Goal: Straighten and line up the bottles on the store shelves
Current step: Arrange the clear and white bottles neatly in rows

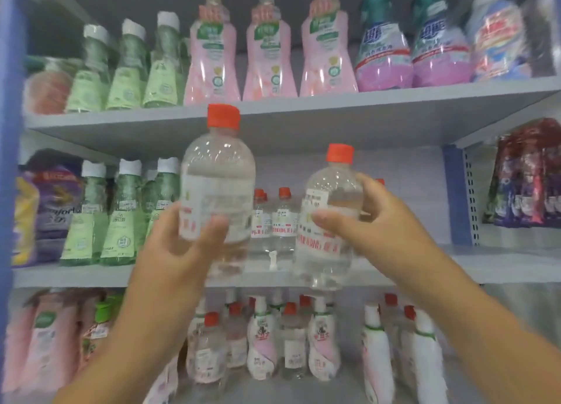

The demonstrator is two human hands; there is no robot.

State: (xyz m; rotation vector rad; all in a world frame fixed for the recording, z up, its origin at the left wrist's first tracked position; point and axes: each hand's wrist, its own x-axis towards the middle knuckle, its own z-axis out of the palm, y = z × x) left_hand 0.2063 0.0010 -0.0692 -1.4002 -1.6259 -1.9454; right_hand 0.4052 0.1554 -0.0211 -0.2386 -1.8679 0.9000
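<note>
My left hand (179,242) grips a clear bottle with a red cap (217,172), lifted upright in front of the middle shelf. My right hand (364,221) grips a second clear red-capped bottle (328,221), slightly lower and to the right, its base level with the middle shelf's front edge (91,274). Behind them, a few more clear red-capped bottles (283,218) stand at the back of that shelf.
Green bottles (121,212) and a purple pouch (51,209) fill the middle shelf's left. Pink bottles (267,51) and green ones line the top shelf. The bottom shelf holds several mixed pink, white and clear bottles (261,337). Red packs (528,172) hang at right.
</note>
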